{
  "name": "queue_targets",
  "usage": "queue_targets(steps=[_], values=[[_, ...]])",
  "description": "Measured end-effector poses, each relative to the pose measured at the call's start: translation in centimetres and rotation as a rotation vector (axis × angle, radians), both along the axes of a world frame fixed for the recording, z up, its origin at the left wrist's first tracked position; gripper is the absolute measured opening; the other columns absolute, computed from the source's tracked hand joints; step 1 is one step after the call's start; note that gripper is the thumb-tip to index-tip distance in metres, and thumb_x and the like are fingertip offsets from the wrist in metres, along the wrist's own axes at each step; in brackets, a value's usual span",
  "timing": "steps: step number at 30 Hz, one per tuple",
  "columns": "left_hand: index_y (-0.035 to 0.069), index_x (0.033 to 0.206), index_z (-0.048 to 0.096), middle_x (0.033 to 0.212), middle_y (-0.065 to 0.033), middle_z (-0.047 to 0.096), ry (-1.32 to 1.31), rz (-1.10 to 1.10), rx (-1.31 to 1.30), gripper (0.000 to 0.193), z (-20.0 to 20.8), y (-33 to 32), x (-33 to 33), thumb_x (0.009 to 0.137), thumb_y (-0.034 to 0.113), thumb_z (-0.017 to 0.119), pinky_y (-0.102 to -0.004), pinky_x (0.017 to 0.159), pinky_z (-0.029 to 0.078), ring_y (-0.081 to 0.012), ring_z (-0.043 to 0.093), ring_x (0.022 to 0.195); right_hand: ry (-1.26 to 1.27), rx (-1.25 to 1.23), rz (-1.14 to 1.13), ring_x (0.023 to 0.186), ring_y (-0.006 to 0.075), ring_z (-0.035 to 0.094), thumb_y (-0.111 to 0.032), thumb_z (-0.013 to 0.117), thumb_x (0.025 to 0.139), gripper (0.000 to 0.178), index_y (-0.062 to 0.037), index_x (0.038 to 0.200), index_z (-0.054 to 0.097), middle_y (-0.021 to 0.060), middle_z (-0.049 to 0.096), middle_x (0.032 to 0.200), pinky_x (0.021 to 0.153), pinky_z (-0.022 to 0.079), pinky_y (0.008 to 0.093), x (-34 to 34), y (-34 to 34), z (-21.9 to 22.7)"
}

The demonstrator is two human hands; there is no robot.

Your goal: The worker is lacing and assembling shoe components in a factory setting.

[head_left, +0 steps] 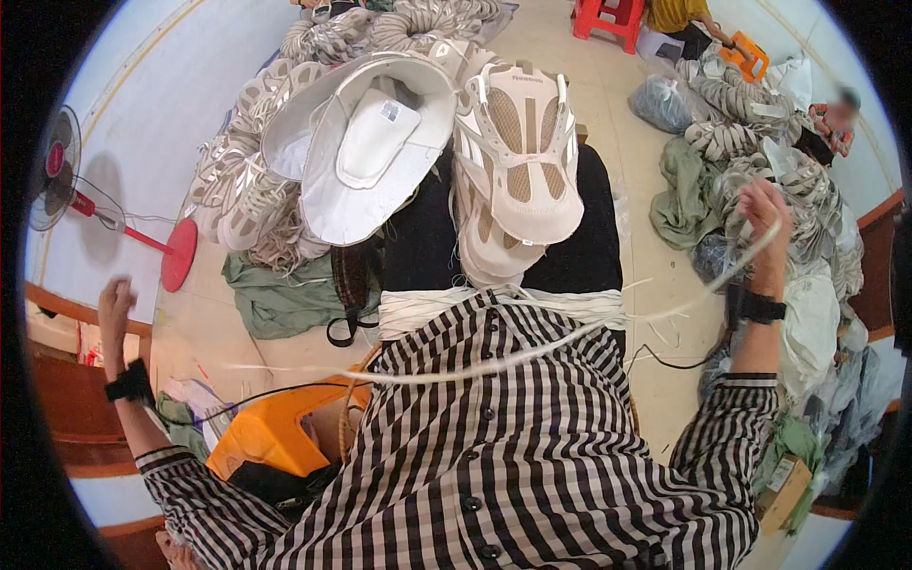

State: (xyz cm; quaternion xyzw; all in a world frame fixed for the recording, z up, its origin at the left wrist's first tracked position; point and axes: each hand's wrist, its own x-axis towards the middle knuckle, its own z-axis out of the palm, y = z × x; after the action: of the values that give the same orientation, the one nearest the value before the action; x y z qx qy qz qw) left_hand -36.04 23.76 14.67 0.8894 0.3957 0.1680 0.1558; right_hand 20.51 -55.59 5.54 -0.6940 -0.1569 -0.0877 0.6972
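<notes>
My right hand (763, 214), raised at the right, is closed on one end of a white shoelace (494, 366). The lace sags across my striped shirt to the left and looks smeared by motion. My left hand (116, 302) is up at the far left with curled fingers; whether anything is in it, I cannot make out. A stack of beige and white shoe uppers (521, 152) rests on my dark-clad lap. Left of it, a white shell-shaped shoe part (342, 214) leans, its pale inside showing. A bundle of white laces (418, 309) lies across my waist.
Beige shoe uppers (252, 195) are heaped at left, with more bundles (779, 176) at right. A red fan (180, 252) stands by the left wall. An orange stool (271, 427) is beside me. Another person (689, 14) sits far right; a smaller person (836, 123) is nearby.
</notes>
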Motion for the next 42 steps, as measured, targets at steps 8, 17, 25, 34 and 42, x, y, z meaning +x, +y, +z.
queue_targets(steps=[8, 17, 25, 34, 42], values=[[0.002, 0.109, 0.061, 0.109, -0.0128, 0.064, -0.357, -0.983, 0.179, 0.032, -2.3, -34.4, 26.1, 0.077, 0.003, 0.065, -0.0350, 0.090, 0.046, -0.0271, 0.060, 0.103, -0.156, -0.023, 0.499, 0.072, 0.0113, 0.062, -0.010, 0.059, 0.089, 0.015, 0.0024, 0.097, 0.062, 0.0077, 0.066, 0.084, 0.066, 0.050, 0.0230, -10.0, 20.9, 1.7], [0.005, 0.128, 0.045, 0.141, -0.0224, 0.034, -0.499, -0.754, 0.121, 0.071, -8.8, -39.9, 39.3, 0.064, 0.021, 0.073, -0.0433, 0.110, 0.024, -0.0378, 0.031, 0.132, -0.623, -0.318, 0.142, 0.071, 0.0277, 0.061, 0.000, 0.065, 0.078, 0.012, -0.0012, 0.088, 0.060, 0.0128, 0.060, 0.081, 0.066, 0.048, 0.0322, -10.0, 24.9, -1.6], [0.004, 0.135, 0.036, 0.145, -0.0208, 0.026, -0.590, -0.781, 0.031, 0.082, -10.6, -39.4, 39.2, 0.063, 0.024, 0.072, -0.0462, 0.111, 0.021, -0.0399, 0.021, 0.135, -0.688, -0.382, 0.092, 0.072, 0.0306, 0.061, 0.003, 0.063, 0.077, 0.015, -0.0004, 0.091, 0.058, 0.0141, 0.059, 0.082, 0.064, 0.048, 0.0344, -10.5, 25.0, -1.8], [0.002, 0.135, 0.038, 0.146, -0.0168, 0.028, -0.576, -0.869, 0.068, 0.085, -11.6, -37.5, 39.1, 0.068, 0.042, 0.073, -0.0460, 0.110, 0.022, -0.0367, 0.022, 0.136, -0.794, -0.468, 0.108, 0.072, 0.0314, 0.060, 0.005, 0.063, 0.074, 0.019, -0.0008, 0.092, 0.058, 0.0146, 0.057, 0.081, 0.062, 0.047, 0.0375, -10.9, 24.8, -1.3], [0.005, 0.135, 0.041, 0.146, -0.0148, 0.030, -0.588, -0.936, 0.078, 0.083, -11.7, -36.4, 39.1, 0.070, 0.045, 0.074, -0.0430, 0.111, 0.021, -0.0334, 0.025, 0.136, -0.798, -0.629, 0.115, 0.073, 0.0347, 0.058, 0.001, 0.060, 0.076, 0.016, -0.0017, 0.092, 0.058, 0.0156, 0.055, 0.081, 0.060, 0.045, 0.0413, -11.4, 24.8, -0.1]])
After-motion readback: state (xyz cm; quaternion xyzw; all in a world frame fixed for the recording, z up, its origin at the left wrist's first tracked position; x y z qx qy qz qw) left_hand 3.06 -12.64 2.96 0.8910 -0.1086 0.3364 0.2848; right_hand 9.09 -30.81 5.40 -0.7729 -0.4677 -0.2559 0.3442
